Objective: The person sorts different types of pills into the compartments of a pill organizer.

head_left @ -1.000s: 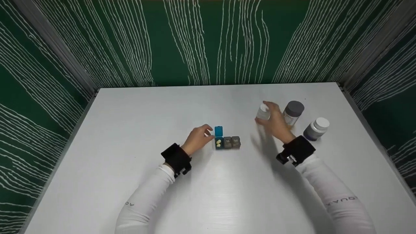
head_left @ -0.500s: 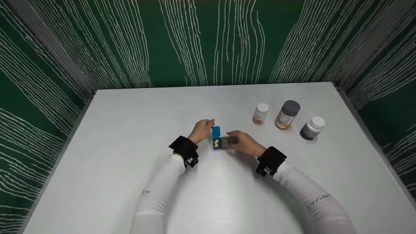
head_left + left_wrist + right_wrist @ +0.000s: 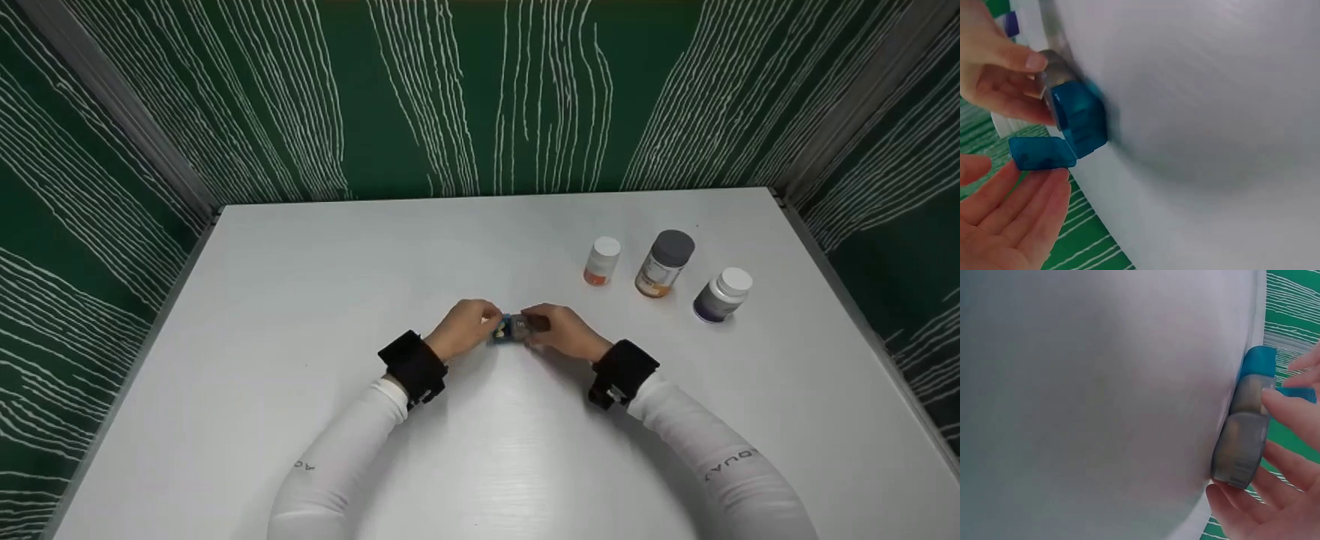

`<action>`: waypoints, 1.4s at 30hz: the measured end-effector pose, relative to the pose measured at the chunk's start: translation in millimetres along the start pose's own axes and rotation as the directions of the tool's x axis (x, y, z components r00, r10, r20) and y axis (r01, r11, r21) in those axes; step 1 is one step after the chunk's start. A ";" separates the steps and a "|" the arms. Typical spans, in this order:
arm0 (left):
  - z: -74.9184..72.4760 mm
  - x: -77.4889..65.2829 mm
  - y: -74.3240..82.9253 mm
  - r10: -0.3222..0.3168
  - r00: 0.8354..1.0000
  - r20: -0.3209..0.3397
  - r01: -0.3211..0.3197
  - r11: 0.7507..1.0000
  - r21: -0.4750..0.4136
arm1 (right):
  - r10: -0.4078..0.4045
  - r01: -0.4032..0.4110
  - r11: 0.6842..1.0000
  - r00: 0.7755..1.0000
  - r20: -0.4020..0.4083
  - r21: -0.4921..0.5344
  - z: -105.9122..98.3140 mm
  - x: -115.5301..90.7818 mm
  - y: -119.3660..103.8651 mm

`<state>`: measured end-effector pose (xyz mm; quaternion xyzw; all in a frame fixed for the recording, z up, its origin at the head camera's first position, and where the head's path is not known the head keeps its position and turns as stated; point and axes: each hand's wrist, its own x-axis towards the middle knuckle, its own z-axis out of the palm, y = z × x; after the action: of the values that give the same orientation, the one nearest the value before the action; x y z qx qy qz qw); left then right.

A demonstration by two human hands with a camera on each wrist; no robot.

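Observation:
A small pill organizer lies on the white table, with one blue compartment at its left end and two grey compartments beside it. The blue lid stands raised on its hinge. Behind that lid, the straight fingers of my left hand touch it. My right hand grips the grey end between thumb and fingers. Pale yellow pills sit inside the blue compartment, mostly hidden now in the head view.
Three bottles stand at the back right: a small white-capped bottle, a grey-capped jar and a white-capped dark bottle. Green walls with white lines border the table.
My right hand has let go of the small white-capped bottle and moved left to grip the pill organizer. My left hand has come onto the lid, which has tipped from lying back to raised.

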<state>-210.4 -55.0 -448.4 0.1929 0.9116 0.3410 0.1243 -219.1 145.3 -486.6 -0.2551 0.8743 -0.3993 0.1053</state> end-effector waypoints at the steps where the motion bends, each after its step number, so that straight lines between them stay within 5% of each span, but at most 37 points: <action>1: 2.1 -4.0 0.7 0.020 1.000 0.012 -0.020 0.999 0.050 | 0.001 -0.001 1.000 1.000 -0.005 -0.003 -0.3 -0.1 -0.1; 4: 9.5 -14.3 1.5 0.099 0.995 0.028 -0.103 0.974 0.204 | -0.001 0.001 1.000 1.000 -0.018 -0.017 -0.8 0.2 -0.5; 6: 14.9 -19.9 0.6 0.170 0.985 0.035 -0.172 0.931 0.322 | 0.005 -0.005 1.000 1.000 -0.018 -0.010 -0.7 0.5 -0.7; 11: 26.5 -31.4 -2.9 0.349 0.935 0.067 -0.322 0.750 0.578 | -0.003 0.003 1.000 1.000 -0.010 0.007 0.2 0.3 -0.8; 15: 32.7 -36.0 -2.9 0.406 0.907 0.109 -0.353 0.594 0.723 | -0.009 0.009 1.000 1.000 -0.008 0.008 -0.5 -0.9 -0.5; 19: 37.3 -38.1 -1.4 0.379 0.915 0.138 -0.333 0.519 0.787 | -0.005 0.005 1.000 1.000 -0.007 0.000 -1.5 -2.9 -2.2; 27: 43.2 -39.3 0.7 0.335 0.933 0.134 -0.299 0.509 0.807 | -0.009 0.008 1.000 1.000 -0.013 -0.027 -2.2 -7.4 -4.3; 30: 42.3 -38.4 -1.1 0.355 0.926 0.128 -0.307 0.512 0.802 | -0.017 0.016 0.999 1.000 -0.020 -0.030 -0.8 -6.7 -3.8; 32: 40.4 -37.0 -4.7 0.407 0.907 0.110 -0.327 0.516 0.792 | -0.021 0.021 0.999 1.000 -0.021 -0.025 1.4 -6.4 -3.6; 37: 35.9 -34.9 -12.2 0.485 0.874 0.020 -0.357 0.614 0.704 | -0.017 0.017 1.000 1.000 -0.005 -0.010 2.9 -8.7 -2.2; 42: 20.9 -37.7 -3.0 0.386 0.916 -0.107 -0.248 0.755 0.607 | -0.034 0.030 0.997 0.997 -0.065 -0.070 -17.6 -24.0 -10.5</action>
<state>-170.0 -61.5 -462.3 0.3340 0.9332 0.0816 -0.1048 -201.7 163.6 -467.6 -0.2592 0.8863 -0.3788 0.0612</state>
